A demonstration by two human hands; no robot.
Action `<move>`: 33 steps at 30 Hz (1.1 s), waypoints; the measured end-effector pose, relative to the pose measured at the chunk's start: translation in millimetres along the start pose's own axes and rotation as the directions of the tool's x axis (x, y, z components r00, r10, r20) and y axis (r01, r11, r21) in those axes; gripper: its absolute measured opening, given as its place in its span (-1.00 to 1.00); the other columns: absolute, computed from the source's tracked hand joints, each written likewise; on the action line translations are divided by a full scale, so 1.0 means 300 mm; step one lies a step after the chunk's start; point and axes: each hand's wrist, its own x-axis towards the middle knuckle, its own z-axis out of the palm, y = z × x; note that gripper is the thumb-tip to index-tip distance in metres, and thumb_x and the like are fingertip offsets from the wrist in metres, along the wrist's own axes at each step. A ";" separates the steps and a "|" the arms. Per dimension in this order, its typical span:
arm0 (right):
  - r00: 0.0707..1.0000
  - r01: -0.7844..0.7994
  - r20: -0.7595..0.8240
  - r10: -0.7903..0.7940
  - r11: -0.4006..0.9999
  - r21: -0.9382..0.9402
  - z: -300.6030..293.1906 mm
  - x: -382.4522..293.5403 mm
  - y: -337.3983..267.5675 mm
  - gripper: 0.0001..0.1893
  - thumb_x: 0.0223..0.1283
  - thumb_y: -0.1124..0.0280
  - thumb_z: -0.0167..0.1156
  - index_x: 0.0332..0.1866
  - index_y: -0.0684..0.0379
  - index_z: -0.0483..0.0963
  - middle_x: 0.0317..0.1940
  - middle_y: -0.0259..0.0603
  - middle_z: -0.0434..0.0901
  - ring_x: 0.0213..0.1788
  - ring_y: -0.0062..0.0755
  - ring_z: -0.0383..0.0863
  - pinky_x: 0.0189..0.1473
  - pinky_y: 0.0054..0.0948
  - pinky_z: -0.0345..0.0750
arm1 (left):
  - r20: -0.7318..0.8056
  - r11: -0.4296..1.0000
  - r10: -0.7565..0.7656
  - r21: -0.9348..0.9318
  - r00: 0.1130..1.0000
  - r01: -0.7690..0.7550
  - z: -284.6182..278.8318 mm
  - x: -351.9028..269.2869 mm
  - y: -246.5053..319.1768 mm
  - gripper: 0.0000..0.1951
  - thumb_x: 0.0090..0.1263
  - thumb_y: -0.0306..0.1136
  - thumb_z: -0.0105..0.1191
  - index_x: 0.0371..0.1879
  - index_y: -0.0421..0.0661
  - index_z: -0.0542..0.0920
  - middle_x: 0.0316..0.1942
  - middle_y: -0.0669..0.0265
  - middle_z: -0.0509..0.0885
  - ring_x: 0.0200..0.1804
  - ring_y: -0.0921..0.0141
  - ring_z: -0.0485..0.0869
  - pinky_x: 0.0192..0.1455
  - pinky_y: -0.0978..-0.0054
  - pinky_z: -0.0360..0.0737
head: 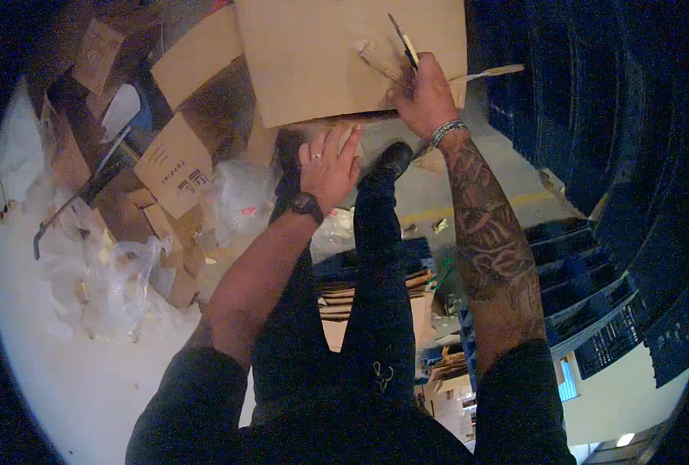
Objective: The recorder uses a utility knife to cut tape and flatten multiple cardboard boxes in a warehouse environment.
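Note:
A large flat brown cardboard piece (332,58) lies in front of me at the top of the view. My right hand (428,96) is closed round a slim, cutter-like tool (403,36) with a pale handle part, its tip pointing away from me. Strips of torn tape or cardboard (379,61) show by the same hand; whether it grips them too I cannot tell. My left hand (330,165), with a ring and a dark wristband, is spread just below the near edge of the cardboard and holds nothing. Whether its fingertips touch that edge is unclear.
Cardboard pieces, one a printed flap (175,165), are heaped at the left with clear plastic film (129,285) and a long dark strap or bar (82,189). My shoe (396,157) stands close below the cardboard. Stacked flattened cardboard (338,302) shows beyond my legs; dark ribbed surfaces (577,104) rise at the right.

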 end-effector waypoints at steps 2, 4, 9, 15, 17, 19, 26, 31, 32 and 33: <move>1.000 -0.006 0.000 0.006 1.000 -0.006 0.000 0.009 -0.007 -0.43 -0.05 0.33 0.41 -0.03 0.32 0.24 -0.11 0.16 0.45 0.02 0.20 0.48 0.08 -0.08 0.46 | 0.071 0.998 0.063 0.023 0.996 -0.064 0.006 -0.003 -0.016 -0.48 0.25 -0.17 0.16 0.22 0.03 0.47 0.24 0.11 0.43 0.24 0.03 0.41 0.24 0.01 0.29; 0.998 -0.060 0.020 0.060 0.998 0.019 -0.010 0.025 -0.006 -0.45 -0.05 0.34 0.40 -0.05 0.34 0.25 -0.11 0.18 0.44 0.04 0.21 0.46 0.10 -0.07 0.44 | 0.138 0.990 0.125 0.044 0.983 -0.132 0.014 -0.011 -0.041 -0.49 0.26 -0.15 0.15 0.20 -0.01 0.46 0.27 0.12 0.41 0.25 0.02 0.40 0.25 0.01 0.28; 1.000 -0.014 0.007 0.015 0.999 -0.031 -0.008 0.023 0.017 -0.45 -0.06 0.35 0.40 -0.05 0.34 0.25 -0.12 0.20 0.45 0.05 0.22 0.46 0.11 -0.05 0.44 | 0.390 0.977 -0.092 -0.143 0.916 0.159 -0.024 -0.042 -0.064 -0.32 0.21 -0.15 0.18 0.33 -0.05 0.32 0.33 0.04 0.33 0.42 0.03 0.20 0.28 0.00 0.24; 0.997 -0.073 0.009 0.073 0.997 0.000 0.003 0.044 0.007 -0.46 -0.07 0.37 0.39 -0.04 0.33 0.26 -0.10 0.19 0.46 0.05 0.22 0.47 0.11 -0.05 0.45 | -0.016 0.981 -0.073 0.177 0.997 0.074 -0.069 0.099 0.029 -0.18 0.17 -0.17 0.21 0.45 -0.07 0.19 0.30 -0.13 0.28 0.39 -0.09 0.18 0.34 -0.11 0.17; 0.995 -0.102 0.004 0.102 0.995 -0.012 0.001 0.050 0.007 -0.47 -0.07 0.38 0.38 -0.04 0.33 0.26 -0.10 0.19 0.47 0.05 0.22 0.48 0.12 -0.05 0.45 | 0.000 0.985 -0.067 0.159 0.998 0.066 -0.015 0.057 0.036 -0.19 0.16 -0.18 0.21 0.43 -0.07 0.21 0.31 -0.09 0.28 0.39 -0.08 0.18 0.33 -0.10 0.18; 0.992 -0.118 0.038 0.117 0.993 0.020 0.003 0.043 -0.006 -0.48 -0.06 0.39 0.38 -0.03 0.31 0.27 -0.11 0.19 0.48 0.05 0.21 0.48 0.12 -0.05 0.46 | 0.020 0.987 -0.063 0.148 0.998 0.060 0.003 0.042 0.023 -0.21 0.16 -0.19 0.20 0.42 -0.07 0.23 0.32 -0.06 0.28 0.39 -0.06 0.18 0.33 -0.10 0.18; 0.992 -0.129 0.009 0.129 0.991 0.032 0.034 0.020 0.009 -0.53 -0.02 0.39 0.35 -0.04 0.30 0.30 -0.12 0.19 0.49 0.06 0.20 0.49 0.13 -0.04 0.46 | 0.127 0.978 0.042 0.196 0.991 -0.067 -0.011 0.042 -0.030 -0.33 0.17 -0.22 0.16 0.34 -0.04 0.35 0.34 0.27 0.37 0.36 0.22 0.32 0.25 0.01 0.30; 0.990 -0.137 -0.002 0.138 0.988 0.064 0.062 0.030 -0.020 -0.61 0.19 0.24 0.21 -0.06 0.32 0.32 -0.08 0.24 0.50 0.05 0.21 0.50 0.11 -0.02 0.45 | 0.014 0.968 0.017 0.249 1.000 -0.020 0.032 0.080 -0.088 -0.51 0.23 -0.14 0.11 0.16 0.01 0.50 0.12 0.28 0.60 0.18 0.18 0.51 0.24 -0.12 0.30; 0.990 -0.137 -0.015 0.138 0.988 0.065 0.048 0.036 -0.014 -0.61 0.19 0.24 0.21 -0.06 0.32 0.32 -0.08 0.24 0.50 0.05 0.21 0.50 0.11 -0.02 0.45 | 0.007 0.967 0.028 0.253 1.000 -0.029 0.034 0.112 -0.086 -0.51 0.23 -0.14 0.11 0.16 0.01 0.50 0.12 0.28 0.60 0.18 0.18 0.51 0.24 -0.12 0.30; 0.982 -0.157 -0.081 0.169 0.978 0.140 0.028 0.039 -0.005 -0.64 0.27 0.21 0.14 -0.07 0.32 0.32 -0.13 0.23 0.52 0.01 0.22 0.52 0.07 -0.03 0.46 | 0.072 0.950 -0.039 0.313 0.997 0.014 0.026 0.145 -0.072 -0.62 0.30 -0.15 0.04 0.08 0.05 0.54 0.01 0.26 0.65 0.11 0.18 0.56 0.19 -0.12 0.32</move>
